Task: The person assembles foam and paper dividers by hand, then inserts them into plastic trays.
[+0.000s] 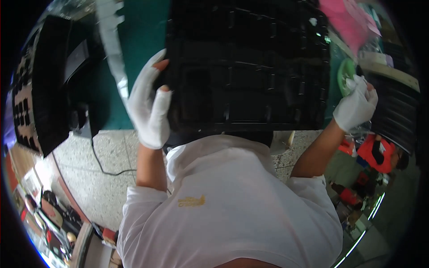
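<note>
A large black plastic tray [250,76] with moulded ridges and pockets lies in front of me on the green table top [145,27]. At its left edge is my left hand [149,105], in a white glove with bare thumb and forefinger tips. Its fingers are apart, and the thumb and forefinger tips touch the tray's edge. Beyond the tray's right side, my gloved right hand [357,107] is at a light green bowl [345,73]. Its fingers are drawn together over the rim; whatever is between them is hidden. Small pale pieces show inside the bowl.
A pink bag [346,20] lies at the far right. More black trays [395,109] are stacked right of the bowl. On the left stand a dark box-like rack [40,89] and a whitish strip [109,40]. A black cable [100,163] hangs over the speckled floor. People sit farther back right.
</note>
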`<state>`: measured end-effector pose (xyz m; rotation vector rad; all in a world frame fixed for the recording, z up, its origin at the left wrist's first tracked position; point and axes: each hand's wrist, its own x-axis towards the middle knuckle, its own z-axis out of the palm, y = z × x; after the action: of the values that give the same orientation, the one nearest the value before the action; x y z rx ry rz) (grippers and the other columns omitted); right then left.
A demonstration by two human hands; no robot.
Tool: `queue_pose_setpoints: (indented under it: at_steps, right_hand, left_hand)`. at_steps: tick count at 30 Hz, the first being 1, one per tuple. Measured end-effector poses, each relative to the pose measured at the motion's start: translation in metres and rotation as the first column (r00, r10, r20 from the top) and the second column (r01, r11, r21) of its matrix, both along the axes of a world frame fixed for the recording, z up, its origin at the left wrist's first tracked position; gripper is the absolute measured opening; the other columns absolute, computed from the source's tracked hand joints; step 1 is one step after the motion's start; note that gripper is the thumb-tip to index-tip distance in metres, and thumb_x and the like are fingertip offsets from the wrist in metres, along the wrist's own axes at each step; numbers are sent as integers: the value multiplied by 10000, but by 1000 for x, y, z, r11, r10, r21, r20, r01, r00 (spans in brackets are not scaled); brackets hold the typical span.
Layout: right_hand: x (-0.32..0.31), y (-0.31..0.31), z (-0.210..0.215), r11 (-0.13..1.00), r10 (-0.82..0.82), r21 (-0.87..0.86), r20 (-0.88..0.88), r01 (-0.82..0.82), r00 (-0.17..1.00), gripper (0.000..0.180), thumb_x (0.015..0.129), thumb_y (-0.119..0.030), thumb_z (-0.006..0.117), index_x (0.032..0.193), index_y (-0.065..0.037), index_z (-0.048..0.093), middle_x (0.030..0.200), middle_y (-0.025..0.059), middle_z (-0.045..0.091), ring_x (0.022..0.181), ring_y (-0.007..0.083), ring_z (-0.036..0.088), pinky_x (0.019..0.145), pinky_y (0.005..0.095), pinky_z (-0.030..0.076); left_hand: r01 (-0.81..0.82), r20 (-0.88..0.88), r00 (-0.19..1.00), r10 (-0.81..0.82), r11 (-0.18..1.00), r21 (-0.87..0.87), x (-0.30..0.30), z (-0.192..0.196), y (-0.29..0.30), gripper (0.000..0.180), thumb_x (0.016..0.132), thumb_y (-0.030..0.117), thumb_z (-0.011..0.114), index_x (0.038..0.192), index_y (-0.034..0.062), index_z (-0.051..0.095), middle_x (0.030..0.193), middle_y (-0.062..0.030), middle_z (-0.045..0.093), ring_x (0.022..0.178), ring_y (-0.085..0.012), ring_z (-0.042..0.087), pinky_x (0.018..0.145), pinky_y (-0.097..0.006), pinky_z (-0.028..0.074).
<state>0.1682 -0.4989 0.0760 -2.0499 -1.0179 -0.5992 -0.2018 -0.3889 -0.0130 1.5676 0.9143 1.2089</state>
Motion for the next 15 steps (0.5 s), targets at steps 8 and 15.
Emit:
queue_pose_setpoints:
  at_steps: [8,15]
  right_hand:
    - [150,-16,-1,736,-191,-535,423,414,886,216,889,-278,646,903,-94,759,868,132,707,855,323,678,759,435,543]
    - [126,135,-53,828,302,-381,-316,-412,900,899,844,-363,758,1566,-72,308,1525,200,459,1333,381,501,1126,382,386]
  left_hand:
    - [-22,38,999,22,1000,3,-3,-8,-6,556,973,334,607,1355,-68,558,1412,-243,554,1329,-341,526,1149,-448,358]
    - [-22,28,999,23,999,-44,5,-6,-4,509,977,342,597,1348,-7,598,1410,-213,568,1325,-327,535,1152,-439,363]
